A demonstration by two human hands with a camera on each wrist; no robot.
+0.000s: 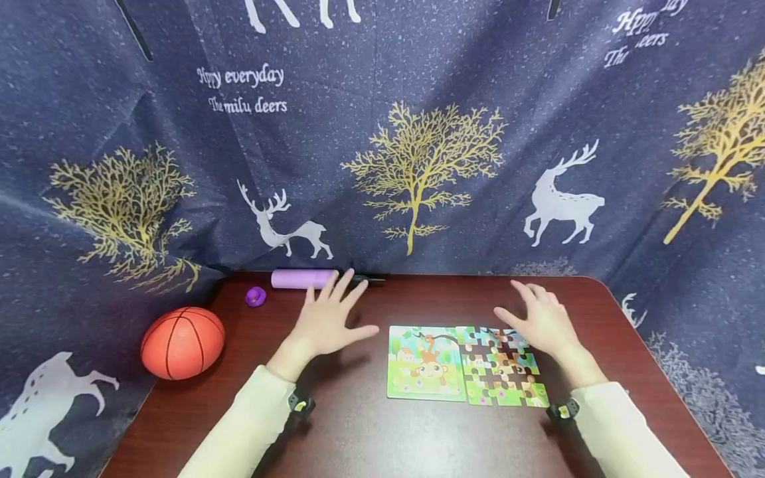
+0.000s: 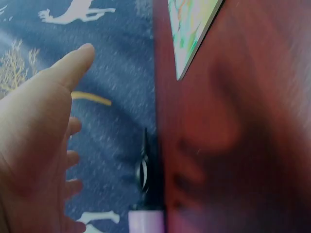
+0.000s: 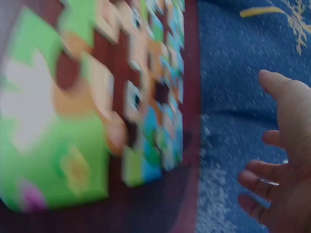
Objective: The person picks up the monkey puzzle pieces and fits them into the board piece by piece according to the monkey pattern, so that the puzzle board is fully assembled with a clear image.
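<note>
My left hand hovers over the table with its fingers spread and nothing in it. To its right lies a square picture board showing a cartoon monkey and a giraffe. Against the board's right side sits a jigsaw puzzle, its pieces laid out with gaps of brown table between several of them. My right hand is held above the puzzle's upper right corner, fingers extended and holding nothing. In the right wrist view the puzzle pieces look blurred, beside the loosely bent fingers.
An orange-red basketball sits at the table's left edge. Along the back edge lie a purple cylinder, a dark thin-tipped tool and a small purple object. A blue deer-print curtain hangs behind the brown table.
</note>
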